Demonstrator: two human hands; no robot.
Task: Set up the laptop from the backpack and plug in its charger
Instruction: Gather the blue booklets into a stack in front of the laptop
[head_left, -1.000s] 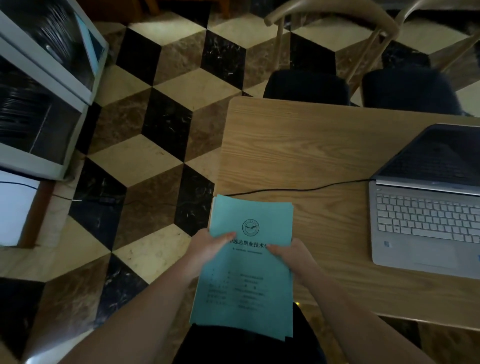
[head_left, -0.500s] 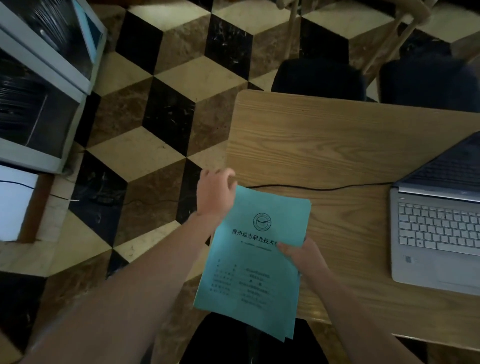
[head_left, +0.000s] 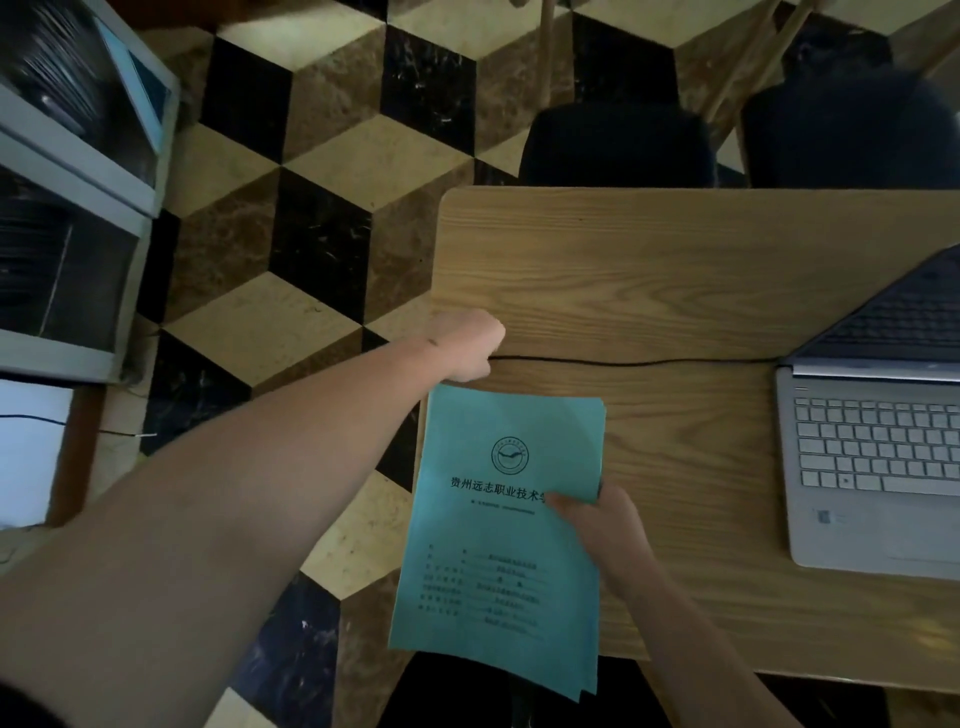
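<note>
A silver laptop (head_left: 872, 457) stands open at the right edge of the wooden table (head_left: 649, 270). Its black charger cable (head_left: 639, 361) runs from the laptop's left side across the table to the left edge. My left hand (head_left: 467, 345) is closed around that cable at the table's left edge. My right hand (head_left: 597, 514) pinches a stack of teal printed booklets (head_left: 504, 535) by the right side; the stack hangs partly over the table's near-left corner.
Two dark-cushioned wooden chairs (head_left: 615, 148) stand behind the table. A grey glass-fronted cabinet (head_left: 72, 208) is at the left on the cube-patterned tile floor (head_left: 291, 218). A thin wire (head_left: 124, 434) lies on the floor near it.
My left hand let go of the booklets, moved up and away, and closed on the cable at the table edge. My right hand alone now holds the booklets.
</note>
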